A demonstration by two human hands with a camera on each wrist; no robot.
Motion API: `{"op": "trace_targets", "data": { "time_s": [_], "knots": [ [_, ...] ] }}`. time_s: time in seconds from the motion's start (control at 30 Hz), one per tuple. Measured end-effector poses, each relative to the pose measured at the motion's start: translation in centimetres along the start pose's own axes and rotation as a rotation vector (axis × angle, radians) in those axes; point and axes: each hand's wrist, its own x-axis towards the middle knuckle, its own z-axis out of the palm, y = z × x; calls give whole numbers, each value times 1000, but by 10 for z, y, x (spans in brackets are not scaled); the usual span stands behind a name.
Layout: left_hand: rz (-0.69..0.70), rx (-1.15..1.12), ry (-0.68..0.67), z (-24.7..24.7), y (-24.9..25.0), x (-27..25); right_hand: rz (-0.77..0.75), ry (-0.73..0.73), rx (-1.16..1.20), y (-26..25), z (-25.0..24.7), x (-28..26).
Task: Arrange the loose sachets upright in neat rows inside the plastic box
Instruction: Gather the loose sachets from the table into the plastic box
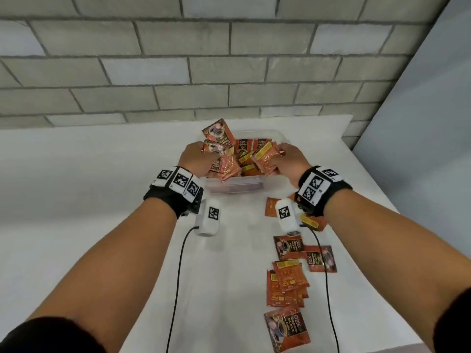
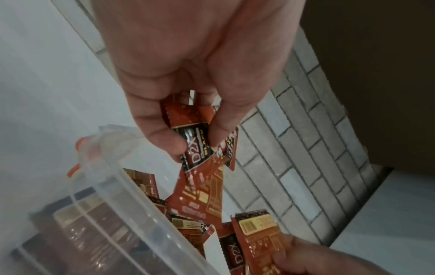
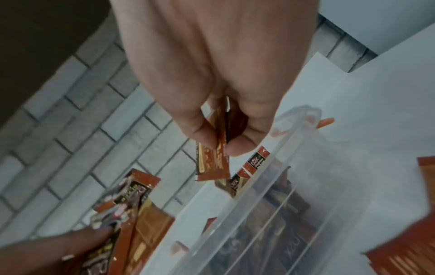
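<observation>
Head view: you are working both hands over the plastic box [image 1: 233,186], which is sitting on the white table [image 1: 89,174] against the brick wall [image 1: 178,72]. Your left hand [image 1: 197,157] is pinching a small bunch of sachets [image 1: 215,146] at the box's left end, thumb and fingers curled round them; the left wrist view is showing at least two in that grip, their long axes pointing down toward the box. Your right hand [image 1: 289,161] is clamping another sachet or two [image 1: 266,157] at the right end, tilted rather than upright. Box contents: a jumble of leaning sachets, some standing along the far wall; no exact count is possible. Loose stock [image 1: 289,278] is lying flat on the table toward you, below your right forearm, so your right hand is sitting nearer it: roughly eight to ten pieces, overlapping, so the count is approximate. The held sachets are already hanging above the box interior, so the coming move is probably turning on lowering them straight down, short edge first.
</observation>
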Motion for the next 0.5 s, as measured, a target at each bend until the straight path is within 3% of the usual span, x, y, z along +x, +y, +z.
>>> {"op": "trace_targets", "data": {
  "time_s": [0.2, 0.3, 0.37, 0.5],
  "knots": [
    [-47, 193, 34, 18, -4, 47, 10, 71, -174, 1, 32, 52],
    [-70, 488, -65, 25, -10, 58, -43, 59, -368, 3, 39, 63],
    [-53, 653, -114, 30, -12, 64, -59, 31, -515, 4, 42, 69],
    [23, 781, -52, 39, -17, 63, -89, -14, -711, 9, 40, 77]
  ]
}}
